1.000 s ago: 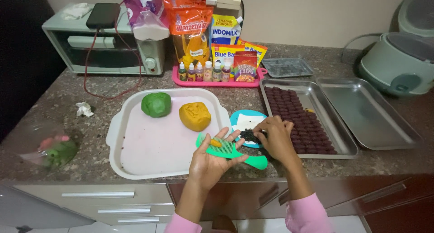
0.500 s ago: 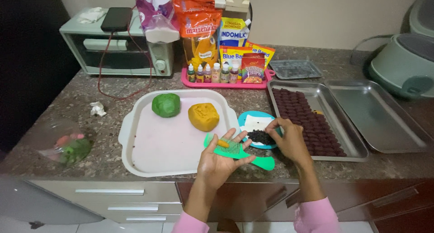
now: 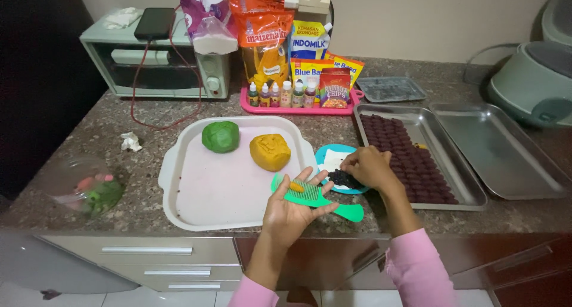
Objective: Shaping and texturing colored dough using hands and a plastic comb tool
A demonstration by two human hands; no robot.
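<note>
So from my end I'm looking down at the left hand, palm up and fingers spread, with a green comb lying flat across it and a small orange piece of dough sitting on the comb's teeth. Nothing is being squeezed there, the comb is just resting on the open palm. The right hand is reaching into a little blue dish just beside the white tray, fingertips curled down over a pile of small dark bits. I can't tell whether that grip is actually pinching any of them, because the knuckles are covering the fingertips. The dish itself is mostly hidden under that hand, and the comb's handle is poking out past the table edge. On the tray, the green dough ball and the orange dough lump are sitting side by side, not touching. The baking pan full of dark purple pieces is just right of the dish. Compared to half a second ago, both hands are sitting pretty much where they were and the comb hasn't shifted on the palm; only the view is drifting a little.
</note>
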